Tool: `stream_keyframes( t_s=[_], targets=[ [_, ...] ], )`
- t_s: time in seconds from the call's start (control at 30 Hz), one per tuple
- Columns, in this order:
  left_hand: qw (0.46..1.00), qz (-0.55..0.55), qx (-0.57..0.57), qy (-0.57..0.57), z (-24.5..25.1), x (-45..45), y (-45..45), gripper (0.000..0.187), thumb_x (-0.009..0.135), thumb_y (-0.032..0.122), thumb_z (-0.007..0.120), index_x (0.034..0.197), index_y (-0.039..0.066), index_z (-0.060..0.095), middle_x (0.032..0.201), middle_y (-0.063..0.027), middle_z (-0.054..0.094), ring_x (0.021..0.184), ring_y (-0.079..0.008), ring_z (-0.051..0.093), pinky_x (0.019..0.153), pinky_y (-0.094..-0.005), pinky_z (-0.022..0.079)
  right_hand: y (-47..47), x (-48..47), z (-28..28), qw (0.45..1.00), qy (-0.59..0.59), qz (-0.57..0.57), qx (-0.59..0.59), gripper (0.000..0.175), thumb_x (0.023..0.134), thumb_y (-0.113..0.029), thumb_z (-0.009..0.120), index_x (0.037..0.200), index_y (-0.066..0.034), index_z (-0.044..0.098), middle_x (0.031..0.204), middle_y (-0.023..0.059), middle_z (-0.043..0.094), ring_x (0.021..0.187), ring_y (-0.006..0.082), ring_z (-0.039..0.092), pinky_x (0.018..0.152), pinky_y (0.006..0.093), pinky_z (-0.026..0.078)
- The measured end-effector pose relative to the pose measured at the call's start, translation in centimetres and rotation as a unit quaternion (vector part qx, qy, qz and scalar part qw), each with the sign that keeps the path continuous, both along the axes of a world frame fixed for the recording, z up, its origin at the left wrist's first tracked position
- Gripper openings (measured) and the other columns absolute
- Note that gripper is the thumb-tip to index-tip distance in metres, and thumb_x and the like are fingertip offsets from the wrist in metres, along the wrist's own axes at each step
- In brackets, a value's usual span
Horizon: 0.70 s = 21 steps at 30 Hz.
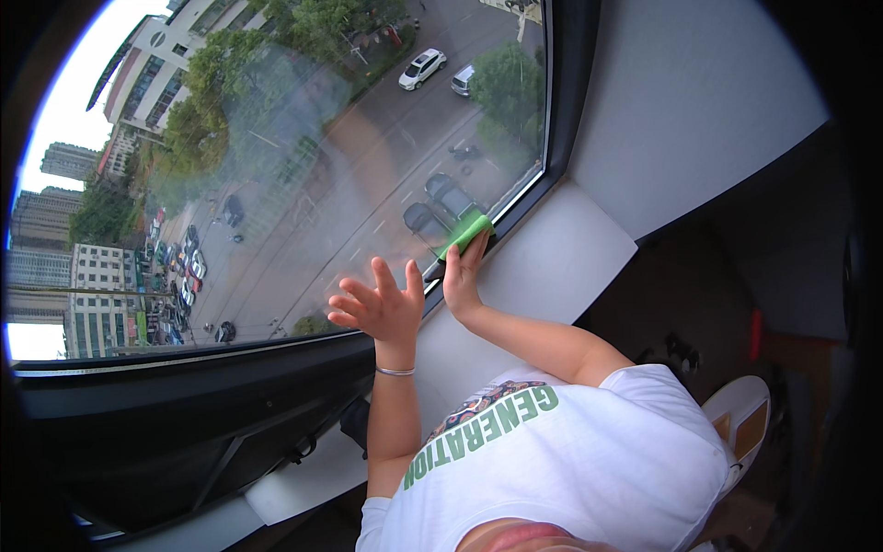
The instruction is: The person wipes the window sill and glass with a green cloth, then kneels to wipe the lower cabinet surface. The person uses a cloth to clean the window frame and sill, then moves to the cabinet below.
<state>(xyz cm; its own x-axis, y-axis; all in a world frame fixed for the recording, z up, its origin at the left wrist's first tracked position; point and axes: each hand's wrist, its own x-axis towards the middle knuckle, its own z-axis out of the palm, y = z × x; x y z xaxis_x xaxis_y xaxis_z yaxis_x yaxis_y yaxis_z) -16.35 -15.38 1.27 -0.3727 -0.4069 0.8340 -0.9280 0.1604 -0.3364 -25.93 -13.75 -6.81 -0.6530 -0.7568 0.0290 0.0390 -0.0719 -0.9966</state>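
My right hand (463, 279) presses a folded green cloth (469, 233) against the lower edge of the window glass (331, 186), close to the dark frame. Its fingers lie flat along the cloth and hide part of it. To the left, my left hand (381, 303) is raised in front of the pane with its fingers spread and nothing in it. A thin silver bangle circles that wrist. Whether its fingertips touch the glass I cannot tell. Hazy, smeared patches show on the pane.
Below the glass runs a white sill (552, 241), beside a pale wall (676, 90). A black window frame (207, 400) with a dark handle (302, 450) extends at the left. Outside, far below, are a road, cars and trees. A white oval object (748, 414) is behind me.
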Motion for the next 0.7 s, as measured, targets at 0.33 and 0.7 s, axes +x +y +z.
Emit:
stream_keyframes(
  t_s=[0.33, 0.7],
  targets=[
    [1.0, 0.017, -0.012, -0.007, 0.7, -0.3, 0.0, 0.084, 0.092, 0.059, 0.044, 0.158, 0.018, 0.012, 0.161, -0.0245, -0.006, 0.147, -0.0454, -0.012, 0.114, -0.0569, -0.013, -5.1, -10.3, 1.3, 0.991, -0.021, -0.131, -0.034, 0.077, 0.103, -0.05, 0.027, 0.153, 0.0021, 0.001, 0.16, 0.0251, -0.001, 0.149, 0.0383, 0.001, 0.12, 0.0457, 0.003],
    [0.998, -0.009, 0.064, -0.007, -1.9, -0.2, 1.5, 0.087, 0.089, 0.055, 0.054, 0.157, 0.017, 0.015, 0.16, -0.0257, -0.01, 0.144, -0.0492, -0.017, 0.112, -0.0607, -0.013, -3.2, -5.8, 2.7, 0.984, 0.145, -0.076, -0.065, 0.075, 0.103, -0.047, 0.029, 0.154, -0.0005, -0.002, 0.158, 0.0284, -0.009, 0.145, 0.0486, -0.004, 0.115, 0.0597, 0.003]
  ],
)
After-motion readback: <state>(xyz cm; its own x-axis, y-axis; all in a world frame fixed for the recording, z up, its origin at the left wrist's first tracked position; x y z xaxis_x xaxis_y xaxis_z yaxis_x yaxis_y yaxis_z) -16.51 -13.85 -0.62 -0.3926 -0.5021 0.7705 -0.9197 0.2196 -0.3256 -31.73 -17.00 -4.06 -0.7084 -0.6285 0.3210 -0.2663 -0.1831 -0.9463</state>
